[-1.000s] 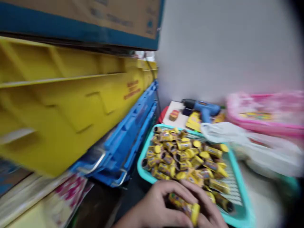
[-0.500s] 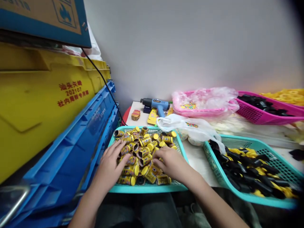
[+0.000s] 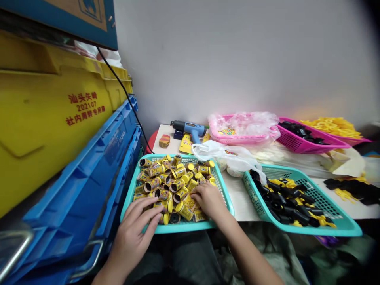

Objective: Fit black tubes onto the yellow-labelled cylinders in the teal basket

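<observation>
A teal basket [image 3: 130,195] in front of me holds several small yellow tubes [image 3: 175,180] with dark ends. My left hand [image 3: 135,231] lies at the basket's near left corner, fingers stretched out over the rim and touching the nearest tubes, holding nothing. My right hand [image 3: 209,200] rests palm down on the tubes at the near right of the pile, fingers slightly curled among them; what is under the fingertips is hidden.
Stacked yellow [image 3: 47,118] and blue crates [image 3: 89,178] stand close on the left. A second teal basket [image 3: 335,215] with black and yellow parts is on the right. Behind are a blue glue gun [image 3: 190,128], a white plastic bag [image 3: 228,156] and pink baskets [image 3: 299,144].
The camera swung right, then steadied. My left hand has slid back from the pile to the basket's near left corner. My right hand stays on the tubes.
</observation>
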Motion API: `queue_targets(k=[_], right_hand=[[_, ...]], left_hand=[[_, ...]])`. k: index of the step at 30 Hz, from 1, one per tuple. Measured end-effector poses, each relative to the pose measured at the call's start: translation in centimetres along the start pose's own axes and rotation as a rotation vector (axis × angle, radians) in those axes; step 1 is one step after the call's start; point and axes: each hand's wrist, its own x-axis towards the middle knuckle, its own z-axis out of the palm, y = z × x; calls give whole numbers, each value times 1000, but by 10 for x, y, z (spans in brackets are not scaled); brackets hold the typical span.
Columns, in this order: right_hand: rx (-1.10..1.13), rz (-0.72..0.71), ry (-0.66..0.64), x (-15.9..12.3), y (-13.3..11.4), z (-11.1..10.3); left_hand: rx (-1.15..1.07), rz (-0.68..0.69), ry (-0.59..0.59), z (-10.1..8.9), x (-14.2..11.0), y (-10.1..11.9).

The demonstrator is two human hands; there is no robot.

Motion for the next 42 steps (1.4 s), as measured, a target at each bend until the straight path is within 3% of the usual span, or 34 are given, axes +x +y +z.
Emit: queue_targets(k=[4,8,12,16,18,19,21,24,25,28,30,32,35,37,39,42], right_hand=[[58,-78,56,-10,13,3],[227,25,179,-23,26,9],[434,110,197,-26,27,15],[500,-6,257,-17,22,16],[491,-54,376,-16,22,16],[492,-59,467,-18,22,15],[496,-90,697,-27,22,14],[433,-327,951,-46,17,15],[395,-426,973,-52,14,16],[322,-593,890,-62,5,16],[408,-554,803,-63,2,15],[659,-393,688,-60,0,14],[1187,-90,364,-54,-6,14],[1431,32,191,-52,-14,14],[1513,95,150,-51,-22,16],[1438,115,258,-53,-35,20]], left_hand=[[-33,-16,13,0,-4,-1],[-73,-28,16,5,-6,2],[-151,-42,26,16,0,15],[-237,-67,7,24,7,28],[-286,-111,-9,28,8,33],[-328,-168,-20,30,8,36],[-477,-428,-34,35,11,46],[-892,-961,-2,45,22,66],[-1043,-1044,7,49,27,72],[-1123,-1114,54,58,42,79],[-1021,-1104,77,62,47,76],[-968,-1095,69,63,49,73],[-967,-1111,30,63,49,77],[-970,-1138,16,62,48,81],[-983,-1158,9,60,42,80],[-972,-1195,48,58,25,66]])
